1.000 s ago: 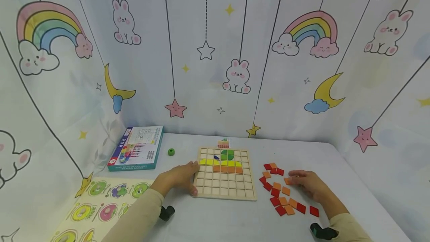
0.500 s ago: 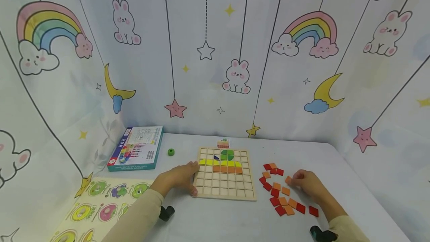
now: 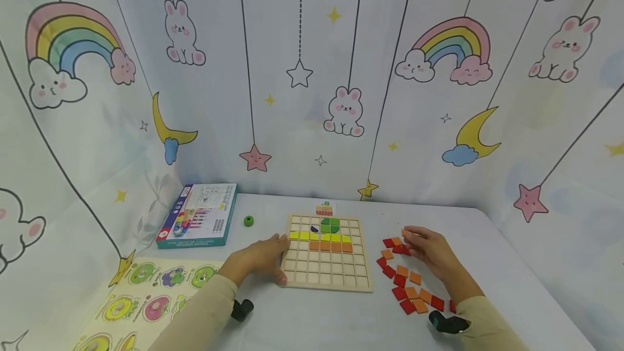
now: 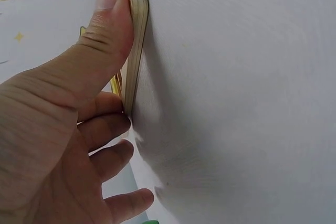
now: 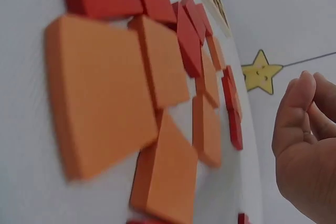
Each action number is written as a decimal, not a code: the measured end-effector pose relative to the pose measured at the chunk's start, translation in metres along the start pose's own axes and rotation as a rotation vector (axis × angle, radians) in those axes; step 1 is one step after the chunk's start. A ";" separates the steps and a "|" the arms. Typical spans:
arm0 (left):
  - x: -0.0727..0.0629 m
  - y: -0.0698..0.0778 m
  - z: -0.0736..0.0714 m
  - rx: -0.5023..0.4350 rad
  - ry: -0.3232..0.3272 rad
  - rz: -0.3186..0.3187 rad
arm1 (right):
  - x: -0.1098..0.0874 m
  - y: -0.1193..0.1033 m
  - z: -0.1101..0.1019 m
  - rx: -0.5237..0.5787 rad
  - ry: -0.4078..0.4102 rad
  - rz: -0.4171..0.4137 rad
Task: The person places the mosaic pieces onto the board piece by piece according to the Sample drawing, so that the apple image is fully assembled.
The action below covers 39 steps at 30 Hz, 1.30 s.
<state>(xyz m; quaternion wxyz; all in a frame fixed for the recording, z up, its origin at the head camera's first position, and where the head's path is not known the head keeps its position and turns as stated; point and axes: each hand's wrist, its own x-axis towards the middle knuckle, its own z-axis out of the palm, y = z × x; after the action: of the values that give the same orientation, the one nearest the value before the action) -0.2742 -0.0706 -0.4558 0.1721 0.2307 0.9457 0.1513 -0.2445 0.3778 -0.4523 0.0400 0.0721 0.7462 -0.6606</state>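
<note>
My left hand (image 3: 258,256) rests against the left edge of a wooden grid board (image 3: 324,278). In the left wrist view, the thumb (image 4: 113,19) lies at the board's edge and the other fingers are loosely bent, some touching its side. Green, yellow, orange and dark blue pieces fill part of the grid's upper half. My right hand (image 3: 431,248) pinches a small orange square tile (image 3: 405,232) between thumb and fingertips, above the far end of the scattered tiles. In the right wrist view its fingertips meet, and the held tile is hidden.
Several red tiles (image 3: 407,306) and orange tiles (image 3: 415,278) lie right of the board. A small picture card (image 3: 325,208) is behind it. At the left are a green bead (image 3: 248,221), a box (image 3: 197,215) and a fruit-printed sheet (image 3: 141,291).
My right hand has picked up an orange tile from the right side of the scattered tiles and moved it away from me and slightly left. My left hand has stayed at the board.
</note>
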 end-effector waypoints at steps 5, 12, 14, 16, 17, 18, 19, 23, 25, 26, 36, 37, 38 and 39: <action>-0.001 0.001 0.000 0.019 0.003 0.015 | 0.018 -0.015 0.034 0.043 -0.036 0.000; -0.001 0.002 -0.001 0.013 0.005 0.008 | 0.046 -0.025 0.097 0.093 -0.032 0.020; -0.001 0.002 -0.001 0.007 0.004 0.003 | 0.050 -0.025 0.116 0.080 -0.034 0.033; -0.001 0.002 -0.001 0.001 0.004 -0.003 | 0.053 -0.024 0.135 0.047 -0.058 0.036; -0.001 0.002 -0.001 0.000 0.004 -0.006 | 0.053 -0.023 0.144 0.033 -0.066 0.038; -0.001 0.002 -0.001 -0.001 0.002 -0.008 | 0.053 -0.022 0.153 0.014 -0.078 0.038; -0.001 0.002 -0.001 -0.002 0.001 -0.009 | 0.053 -0.021 0.162 -0.004 -0.090 0.046; -0.001 0.002 0.000 0.005 -0.002 -0.010 | 0.050 -0.016 0.191 -0.120 -0.183 -0.008; -0.001 0.001 0.000 0.000 -0.004 -0.007 | 0.048 -0.015 0.202 -0.209 -0.213 -0.057; -0.001 0.001 0.000 -0.002 -0.006 -0.006 | 0.047 -0.015 0.207 -0.259 -0.219 -0.083; 0.003 -0.001 0.001 0.005 -0.005 0.018 | 0.037 -0.016 0.234 -0.617 -0.195 -0.142; 0.003 -0.001 0.001 0.006 -0.003 0.018 | 0.037 -0.016 0.235 -0.634 -0.192 -0.151; 0.003 -0.001 0.000 0.008 -0.002 0.018 | 0.037 -0.016 0.236 -0.652 -0.191 -0.163; 0.004 -0.001 0.000 0.010 0.000 0.019 | 0.038 -0.016 0.236 -0.659 -0.193 -0.171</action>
<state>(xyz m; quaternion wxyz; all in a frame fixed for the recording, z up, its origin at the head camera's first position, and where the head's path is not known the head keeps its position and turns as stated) -0.2775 -0.0696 -0.4570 0.1693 0.2405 0.9442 0.1484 -0.2925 0.1438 -0.4716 0.0760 -0.0702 0.9153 -0.3893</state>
